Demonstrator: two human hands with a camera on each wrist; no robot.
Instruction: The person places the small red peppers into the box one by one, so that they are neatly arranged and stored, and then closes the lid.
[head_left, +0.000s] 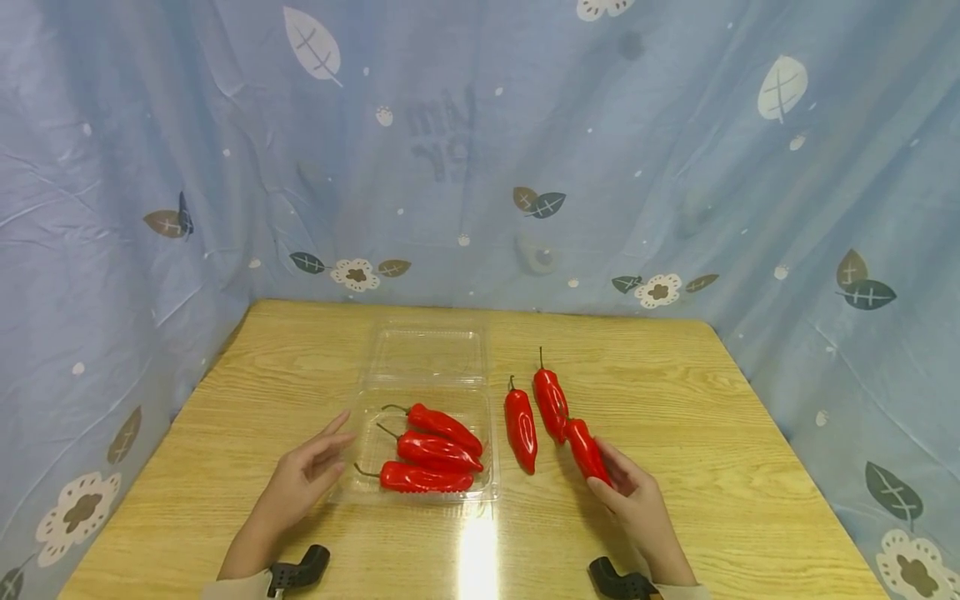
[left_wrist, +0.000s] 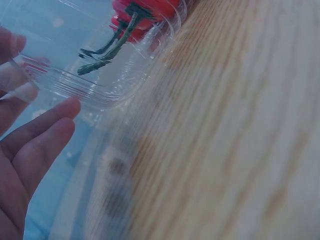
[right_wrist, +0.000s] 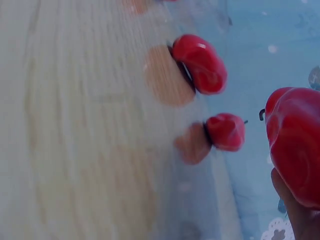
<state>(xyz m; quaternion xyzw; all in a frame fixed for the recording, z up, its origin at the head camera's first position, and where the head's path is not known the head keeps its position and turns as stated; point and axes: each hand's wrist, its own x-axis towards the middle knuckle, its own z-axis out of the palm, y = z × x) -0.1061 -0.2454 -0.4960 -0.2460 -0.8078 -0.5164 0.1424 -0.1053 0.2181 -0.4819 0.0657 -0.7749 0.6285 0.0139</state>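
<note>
My right hand (head_left: pixel 636 500) pinches a red chili pepper (head_left: pixel 585 451) between thumb and fingers. That pepper (right_wrist: pixel 297 145) fills the right edge of the right wrist view. Just beyond it on the table lie two more red peppers, one nearer the container (head_left: pixel 521 429) and one farther back (head_left: pixel 551 404). In the open clear plastic container (head_left: pixel 487 475), three red peppers (head_left: pixel 431 451) lie side by side, stems to the left. My left hand (head_left: pixel 300 479) is beside the container's left edge, fingers loosely extended; whether they touch the rim (left_wrist: pixel 100 97) is unclear.
The container's clear lid (head_left: pixel 427 350) is folded back flat, away from me. Everything rests on a wood-grain table (head_left: pixel 262 367). A blue patterned curtain (head_left: pixel 465 200) hangs behind the table and along both sides.
</note>
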